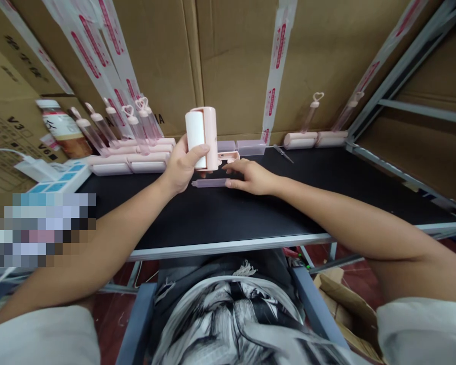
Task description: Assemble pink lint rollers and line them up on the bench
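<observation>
Nearest, under the table's metal edge, an open cardboard box sits on the red floor; what it holds cannot be made out. The black table top stretches across a grey metal rack.

Mid-table, the left hand is closed around a pink lint roller and holds it upright above the surface, with the thumb across its white roll. The right hand lies flat and loose, gripping nothing. Its fingertips touch a translucent pink handle that lies on the table just below the roller.

Farther back, finished rollers with heart-topped handles line the left rear, and two more lie at the right. Clear covers and a thin tool lie between them. A white power strip and a labelled bottle are at the far left. Behind them is a wall of taped cartons, all shut.
</observation>
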Motion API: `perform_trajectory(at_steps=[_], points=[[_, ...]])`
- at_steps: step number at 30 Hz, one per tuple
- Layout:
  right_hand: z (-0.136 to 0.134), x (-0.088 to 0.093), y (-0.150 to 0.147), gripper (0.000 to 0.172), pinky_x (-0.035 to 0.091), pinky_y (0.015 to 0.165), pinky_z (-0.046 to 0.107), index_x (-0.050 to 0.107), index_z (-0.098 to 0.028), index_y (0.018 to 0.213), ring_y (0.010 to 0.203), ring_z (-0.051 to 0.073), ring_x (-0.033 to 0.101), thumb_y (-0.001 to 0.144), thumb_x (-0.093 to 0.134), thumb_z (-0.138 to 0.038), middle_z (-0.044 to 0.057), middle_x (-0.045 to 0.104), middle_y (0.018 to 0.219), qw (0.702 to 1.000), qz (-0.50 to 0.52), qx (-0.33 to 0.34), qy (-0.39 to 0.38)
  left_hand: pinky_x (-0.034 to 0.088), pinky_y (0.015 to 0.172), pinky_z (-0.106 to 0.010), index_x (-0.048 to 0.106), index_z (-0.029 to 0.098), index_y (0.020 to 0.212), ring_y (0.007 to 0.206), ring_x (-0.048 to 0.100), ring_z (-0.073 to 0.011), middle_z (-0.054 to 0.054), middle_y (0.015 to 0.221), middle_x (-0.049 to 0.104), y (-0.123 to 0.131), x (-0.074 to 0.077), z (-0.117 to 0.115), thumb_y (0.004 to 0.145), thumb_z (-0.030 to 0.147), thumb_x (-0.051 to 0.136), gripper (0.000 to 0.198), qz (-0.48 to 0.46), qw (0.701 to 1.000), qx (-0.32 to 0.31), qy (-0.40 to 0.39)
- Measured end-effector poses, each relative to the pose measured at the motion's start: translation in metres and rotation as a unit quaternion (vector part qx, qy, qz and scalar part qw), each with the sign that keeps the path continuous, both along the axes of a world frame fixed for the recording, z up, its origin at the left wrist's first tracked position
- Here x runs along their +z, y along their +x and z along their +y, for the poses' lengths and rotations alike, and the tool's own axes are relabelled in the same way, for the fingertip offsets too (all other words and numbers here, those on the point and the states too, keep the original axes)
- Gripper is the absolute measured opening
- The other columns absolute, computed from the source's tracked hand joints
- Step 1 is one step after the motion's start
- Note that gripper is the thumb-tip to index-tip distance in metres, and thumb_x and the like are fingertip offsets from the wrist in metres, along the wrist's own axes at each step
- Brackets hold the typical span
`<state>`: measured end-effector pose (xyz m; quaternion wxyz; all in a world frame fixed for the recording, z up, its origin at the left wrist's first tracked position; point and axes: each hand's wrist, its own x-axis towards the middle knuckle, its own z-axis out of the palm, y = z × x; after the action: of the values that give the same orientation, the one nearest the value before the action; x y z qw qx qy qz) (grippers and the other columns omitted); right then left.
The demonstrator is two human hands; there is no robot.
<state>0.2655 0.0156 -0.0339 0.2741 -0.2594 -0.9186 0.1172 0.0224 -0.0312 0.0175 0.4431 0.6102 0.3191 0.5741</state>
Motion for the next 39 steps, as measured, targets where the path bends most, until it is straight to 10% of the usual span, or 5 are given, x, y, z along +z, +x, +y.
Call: perform_trajectory(at_steps=[8,15,21,30,39], points=[[-0.007,0.014,0.001,0.024,0.052,0.089,0.038,0.075,-0.015,0.117,0.093,0.026,0.067,0.099,0.063,-0.024,0.015,0.076,0.109,0.997,-0.069,-0.015,0.025,0.048,0.041,-0.028,0.065,0.017,0.114,0.050,0.063,-0.0171,0.000,0.075,0.069,-0.009,0.004,0.006,0.067,0.041,0.077,0.053,-0.043,0.997,-0.050,-0.033],[0.001,0.053,0.045,0.034,0.042,0.073,0.032,0.068,-0.020,0.106,0.075,0.018,0.052,0.101,0.064,-0.053,0.001,0.064,0.085,0.996,0.082,-0.012,-0.032,0.051,0.047,-0.027,0.066,0.018,0.107,0.060,0.065,-0.0173,-0.003,0.083,0.070,-0.023,0.000,0.023,0.060,0.033,0.078,0.051,-0.059,0.997,-0.040,-0.001],[-0.005,0.051,0.039,0.050,0.043,0.071,0.032,0.070,-0.022,0.107,0.074,0.018,0.054,0.102,0.060,-0.071,0.002,0.065,0.086,0.993,0.111,0.029,-0.034,0.053,0.054,-0.026,0.068,0.017,0.103,0.065,0.065,-0.0164,-0.005,0.086,0.071,-0.022,-0.005,0.023,0.060,0.037,0.084,0.050,-0.042,0.998,-0.035,-0.006],[-0.013,0.050,0.034,0.052,0.052,0.081,0.037,0.076,-0.022,0.142,0.079,0.022,0.063,0.107,0.057,-0.055,0.009,0.073,0.097,0.987,0.073,-0.011,0.145,0.044,0.045,-0.026,0.065,0.018,0.109,0.058,0.061,-0.0161,-0.003,0.084,0.070,-0.020,-0.009,0.023,0.058,0.038,0.085,0.058,-0.025,0.999,-0.021,-0.029],[-0.013,0.041,0.029,0.054,0.052,0.079,0.038,0.071,-0.025,0.151,0.076,0.022,0.061,0.111,0.049,-0.053,0.009,0.073,0.092,0.986,0.036,-0.028,0.158,0.054,0.064,-0.026,0.064,0.017,0.105,0.072,0.067,-0.0177,-0.003,0.086,0.072,-0.024,-0.012,0.023,0.054,0.039,0.097,0.065,0.031,0.999,-0.022,-0.020]])
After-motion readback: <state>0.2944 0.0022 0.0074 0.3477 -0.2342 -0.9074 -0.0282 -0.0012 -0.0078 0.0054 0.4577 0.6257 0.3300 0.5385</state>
